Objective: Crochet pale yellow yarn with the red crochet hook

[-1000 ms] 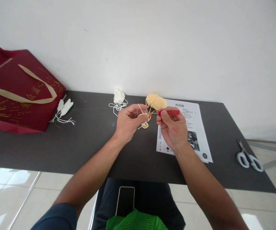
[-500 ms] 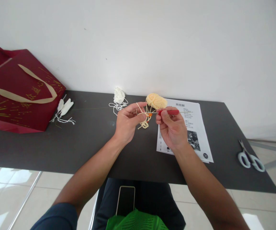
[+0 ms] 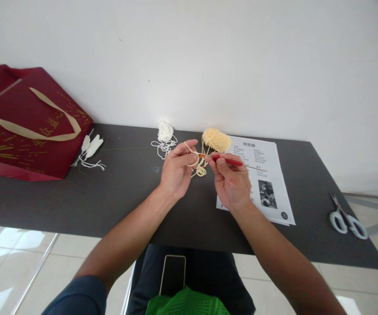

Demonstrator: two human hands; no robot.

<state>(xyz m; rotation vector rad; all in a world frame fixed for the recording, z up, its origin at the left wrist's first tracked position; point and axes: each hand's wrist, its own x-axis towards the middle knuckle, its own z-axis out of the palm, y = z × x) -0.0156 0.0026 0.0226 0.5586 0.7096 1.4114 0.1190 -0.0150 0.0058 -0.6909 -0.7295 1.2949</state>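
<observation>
My right hand [image 3: 232,180] grips a crochet hook [image 3: 230,160] by its red handle, its metal tip pointing left toward my other hand. Pale yellow yarn [image 3: 192,161] runs over the raised index finger of my left hand [image 3: 177,169], whose thumb and fingers pinch it. The hook's tip reaches the yarn at the left fingertips; whether a loop sits on it is too small to tell. Behind the hands lies a pale yellow yarn ball [image 3: 216,140], with loose strands and a small orange piece [image 3: 202,155] between it and the hands.
A printed sheet [image 3: 274,175] lies under and beside my right hand. White yarn [image 3: 165,131] rests by the wall, and white crocheted pieces [image 3: 92,146] lie near a dark red bag [image 3: 34,127]. Scissors [image 3: 348,218] are at the right. A phone [image 3: 172,275] sits on my lap.
The crochet hook has tilted, its handle end now lower than its tip, and my right hand has shifted slightly left and down. My left hand still holds the yarn. The whole view has shifted slightly.
</observation>
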